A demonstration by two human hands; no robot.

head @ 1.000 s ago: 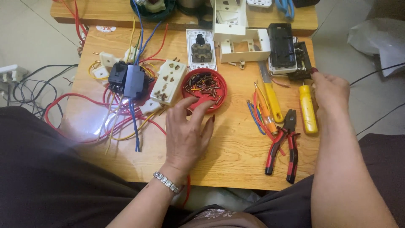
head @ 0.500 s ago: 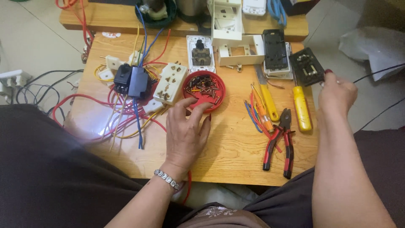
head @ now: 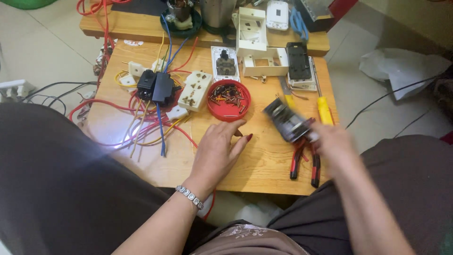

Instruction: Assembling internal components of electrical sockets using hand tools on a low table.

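Note:
My right hand (head: 332, 144) grips a black socket module (head: 286, 121), blurred by motion, above the right part of the low wooden table (head: 264, 160). Under that hand lie red-handled pliers (head: 302, 160) and a yellow-handled screwdriver (head: 323, 107). My left hand (head: 218, 150) rests palm down on the table with fingers spread, holding nothing. Just beyond its fingertips stands a red round lid (head: 229, 100) holding several small screws. A cream socket plate (head: 194, 90) lies left of the lid.
A tangle of red, yellow and blue wires (head: 146, 125) with black plugs (head: 155, 87) covers the table's left. White switch boxes (head: 262, 63) and a black socket plate (head: 298, 61) sit at the back. A second wooden shelf (head: 141, 28) lies beyond. Crumpled white paper (head: 401, 71) is on the floor at right.
My right hand lifted the black socket module from the table's back right and carried it toward me, over the pliers. My left hand slid back off the red lid.

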